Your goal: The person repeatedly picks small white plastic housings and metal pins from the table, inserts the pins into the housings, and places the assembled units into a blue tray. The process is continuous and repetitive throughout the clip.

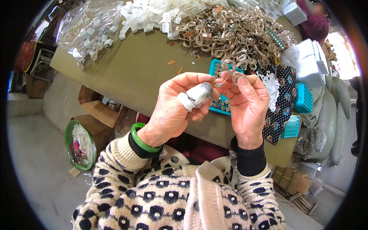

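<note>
My left hand (165, 105) wears a white thumb cover (195, 96) with a grey tip, and a green bangle circles that wrist. Its fingers are closed in a pinch at the small end of a thin wire. Opposite it, my right hand (251, 101) pinches a coil of thin, clear-coppery wire (234, 76) between thumb and fingers. Both hands are raised over the table's near part, their fingertips almost meeting. Behind and below them sits a teal basket (211, 69) with small round silvery discs (220, 104), partly hidden by my hands.
A large heap of wire coils (230, 34) covers the table's far right, beside a pile of translucent white plastic pieces (153, 17). A clear bag (88, 27) lies far left. Patterned cloth (281, 99) and teal baskets (303, 98) are at right. Another person (315, 25) is beyond.
</note>
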The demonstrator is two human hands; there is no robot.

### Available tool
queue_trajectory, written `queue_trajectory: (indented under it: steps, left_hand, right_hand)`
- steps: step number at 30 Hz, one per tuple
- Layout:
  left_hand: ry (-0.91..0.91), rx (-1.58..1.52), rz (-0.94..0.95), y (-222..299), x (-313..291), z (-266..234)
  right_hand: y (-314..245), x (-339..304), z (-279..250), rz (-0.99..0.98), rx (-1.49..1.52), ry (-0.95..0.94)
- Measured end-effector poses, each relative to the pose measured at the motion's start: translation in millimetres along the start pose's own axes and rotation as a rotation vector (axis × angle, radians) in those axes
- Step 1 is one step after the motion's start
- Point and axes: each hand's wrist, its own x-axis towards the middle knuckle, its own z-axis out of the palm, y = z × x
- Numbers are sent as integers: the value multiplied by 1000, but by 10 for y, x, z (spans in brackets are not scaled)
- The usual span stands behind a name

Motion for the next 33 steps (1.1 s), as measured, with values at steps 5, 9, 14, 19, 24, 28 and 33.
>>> queue_trajectory:
  steps: [5,9,14,19,24,28,33]
  left_hand:
    - [20,24,2,-12,-48,-38]
    - [-1,-46,-48,-58,-109,-43]
    - [-1,-91,-69,-61,-171,-112]
    - [-57,-161,-110,-43,-248,-185]
    - [-204,-313,-127,-16,-297,-234]
    - [-211,-356,-168,-4,-331,-296]
    - [-300,-307,-198,51,-333,-374]
  right_hand:
    - [-104,-108,38,-776,-1102,-162]
    - [-14,-193,94,-606,-1161,-242]
    - [46,-333,121,-280,-894,-160]
    - [-24,-375,169,-250,-957,-194]
    - [-5,-371,224,-348,-911,-260]
    - [-43,-385,249,-282,-910,-329]
    - [-125,-332,292,-370,-985,-489]
